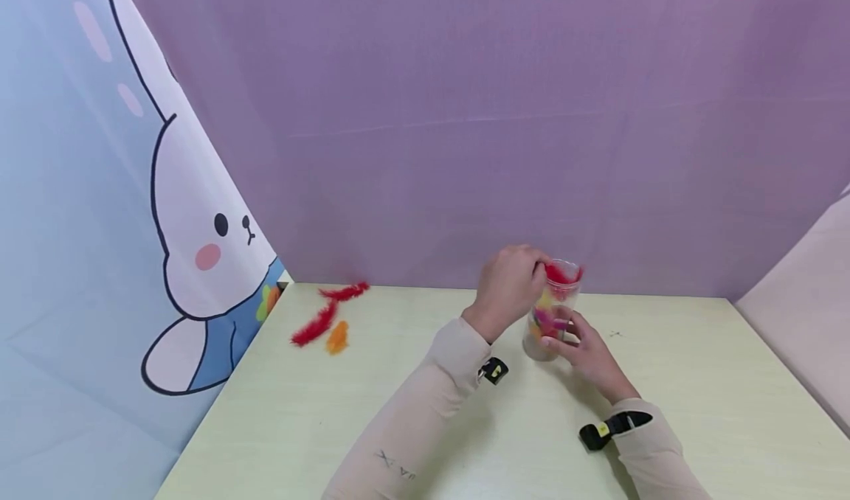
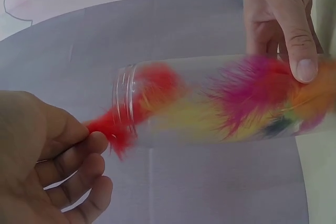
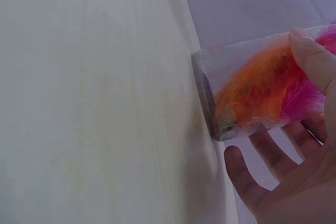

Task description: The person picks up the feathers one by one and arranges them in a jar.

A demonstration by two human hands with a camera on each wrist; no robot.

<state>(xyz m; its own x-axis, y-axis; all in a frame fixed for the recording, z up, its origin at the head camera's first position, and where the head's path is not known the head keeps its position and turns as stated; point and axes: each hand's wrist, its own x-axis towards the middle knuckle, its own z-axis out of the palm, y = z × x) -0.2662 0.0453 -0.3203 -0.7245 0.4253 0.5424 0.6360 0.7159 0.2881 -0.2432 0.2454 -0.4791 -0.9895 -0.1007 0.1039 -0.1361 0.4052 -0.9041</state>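
Observation:
A clear plastic jar stands upright on the table, filled with feathers of orange, magenta, yellow and red. My right hand holds it low on its side, thumb on one face and fingers around the other, as the right wrist view shows. At the open threaded mouth, my left hand pinches a red feather between thumb and forefinger. Part of that feather lies inside the neck, the rest sticks out toward the fingertips. The jar's base meets the tabletop in the right wrist view.
Two red feathers and an orange feather lie on the pale table at the far left. A purple cloth hangs behind the table's back edge. On the left is a blue curtain with a cartoon rabbit.

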